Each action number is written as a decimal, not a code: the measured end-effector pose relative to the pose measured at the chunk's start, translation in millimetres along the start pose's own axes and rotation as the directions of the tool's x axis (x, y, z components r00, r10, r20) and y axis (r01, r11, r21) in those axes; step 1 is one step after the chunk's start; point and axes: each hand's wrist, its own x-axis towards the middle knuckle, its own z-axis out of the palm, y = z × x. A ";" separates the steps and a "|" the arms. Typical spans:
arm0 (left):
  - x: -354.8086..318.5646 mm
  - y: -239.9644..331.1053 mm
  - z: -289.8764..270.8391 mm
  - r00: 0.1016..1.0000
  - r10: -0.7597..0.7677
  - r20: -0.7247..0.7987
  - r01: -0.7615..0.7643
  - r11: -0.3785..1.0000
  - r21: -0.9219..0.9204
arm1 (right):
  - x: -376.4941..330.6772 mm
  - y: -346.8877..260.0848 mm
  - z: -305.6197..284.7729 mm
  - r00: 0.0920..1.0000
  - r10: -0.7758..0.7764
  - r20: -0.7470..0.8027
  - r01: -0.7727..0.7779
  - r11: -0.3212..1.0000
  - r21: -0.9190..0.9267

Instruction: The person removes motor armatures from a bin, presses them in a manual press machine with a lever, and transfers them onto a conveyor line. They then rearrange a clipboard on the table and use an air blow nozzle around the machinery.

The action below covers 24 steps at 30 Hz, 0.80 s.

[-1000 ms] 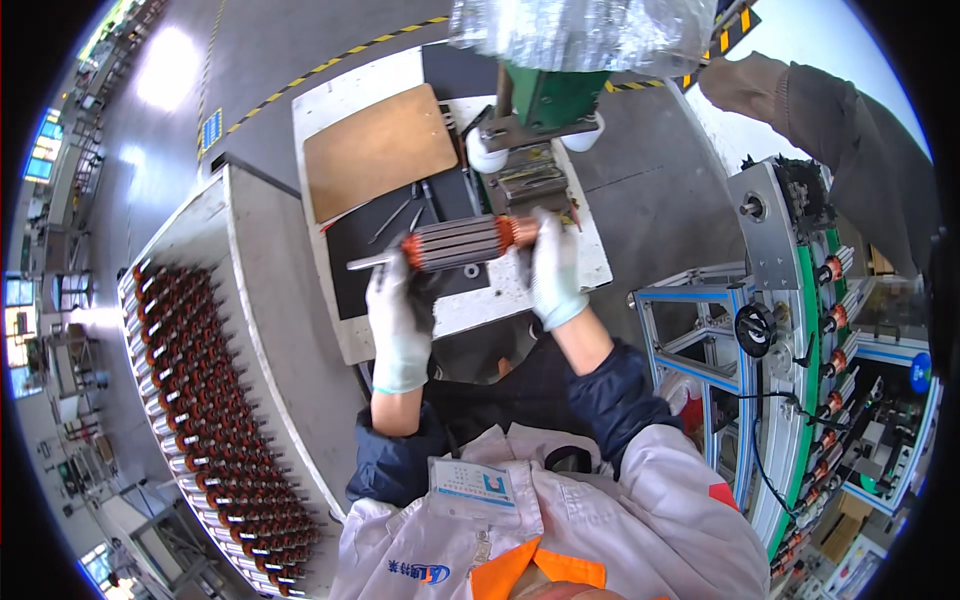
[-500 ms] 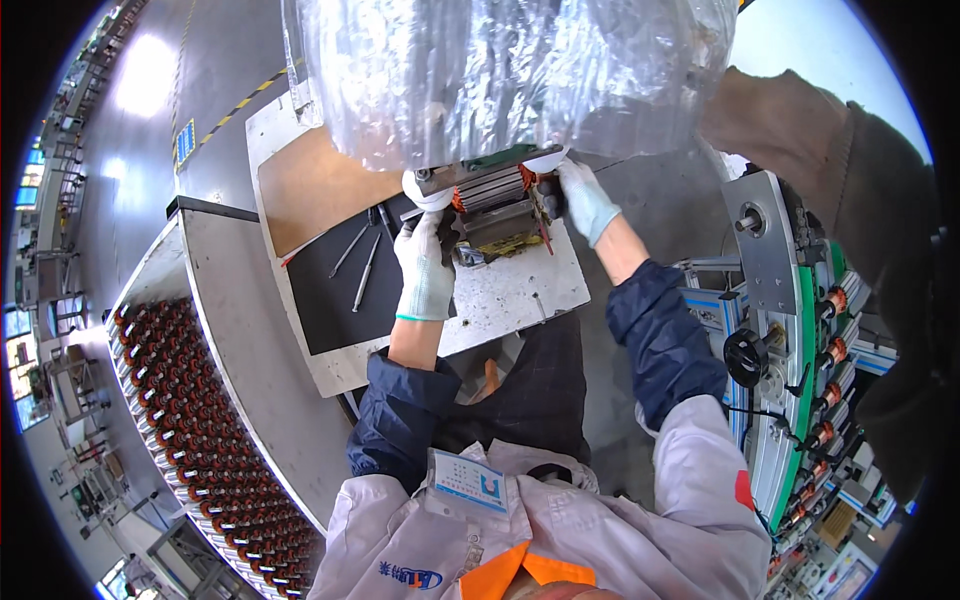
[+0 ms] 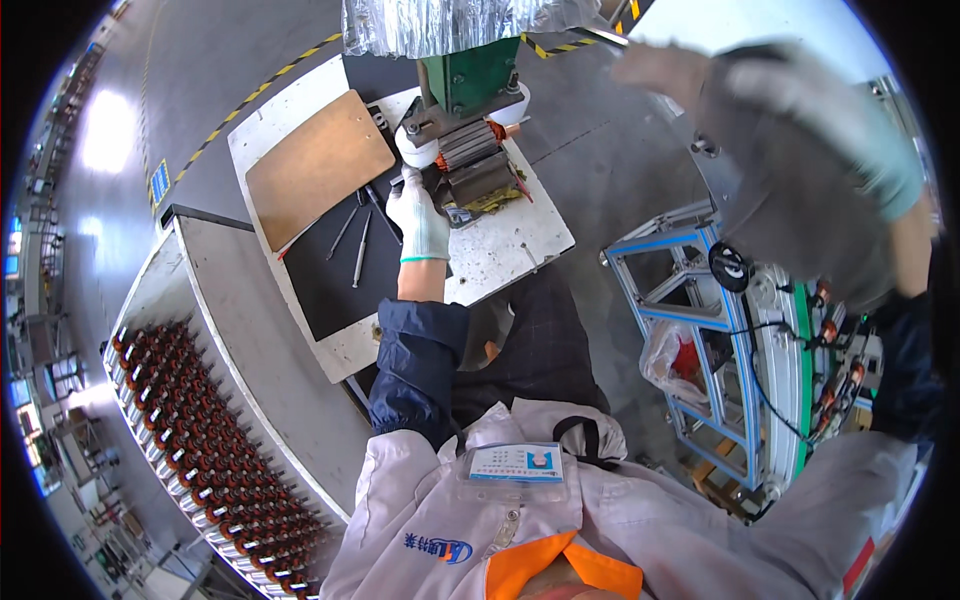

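Note:
A motor armature (image 3: 468, 147) with copper windings lies across a small fixture (image 3: 478, 180) below a green press (image 3: 472, 78). My left hand (image 3: 418, 212), in a white glove with dark fingertips, is closed at the armature's left shaft end; its fingers are partly hidden. White round pieces flank the press foot. My right hand (image 3: 830, 125), gloved too, is raised at the upper right over a large dark brown form (image 3: 775, 205) close to the camera. Motion smears its fingers, so their grip is unclear. A metal bar (image 3: 603, 37) runs from the press side toward that form.
On the white worktable (image 3: 500, 262) lie a brown board (image 3: 320, 168), a black mat (image 3: 325, 290) and slim metal tools (image 3: 362, 250). A rack of several armatures (image 3: 215, 460) stands at left. A blue-edged frame (image 3: 670, 315) and green-edged conveyor (image 3: 800, 370) stand at right.
My right hand has left the armature's right end and moved up and right to the dark form. My left hand stays at the left end. The plastic-covered press top now sits higher in view.

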 end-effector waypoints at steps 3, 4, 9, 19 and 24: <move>-5.0 8.2 -5.5 1.000 0.008 0.007 -0.008 1.000 -0.012 | 12.9 91.0 41.9 0.889 -0.131 -0.439 -0.146 0.827 -0.542; -7.7 5.9 3.4 1.000 -0.001 0.016 0.002 1.000 -0.031 | 25.3 132.8 53.5 0.830 -0.215 -0.515 -0.178 0.773 -0.609; -2.4 0.2 -8.0 0.994 -0.041 0.098 0.043 0.999 -0.021 | 93.7 222.7 100.3 0.621 -0.312 -0.719 -0.061 0.895 -0.441; 7.5 1.1 -3.5 0.990 0.021 0.139 -0.019 1.000 -0.014 | 119.8 240.7 108.4 0.475 -0.461 -0.750 0.119 0.878 -0.464; 10.1 -8.6 -4.9 0.993 0.103 -0.061 -0.107 0.992 -0.067 | 99.6 227.9 111.8 0.542 -0.415 -0.730 -0.004 0.868 -0.497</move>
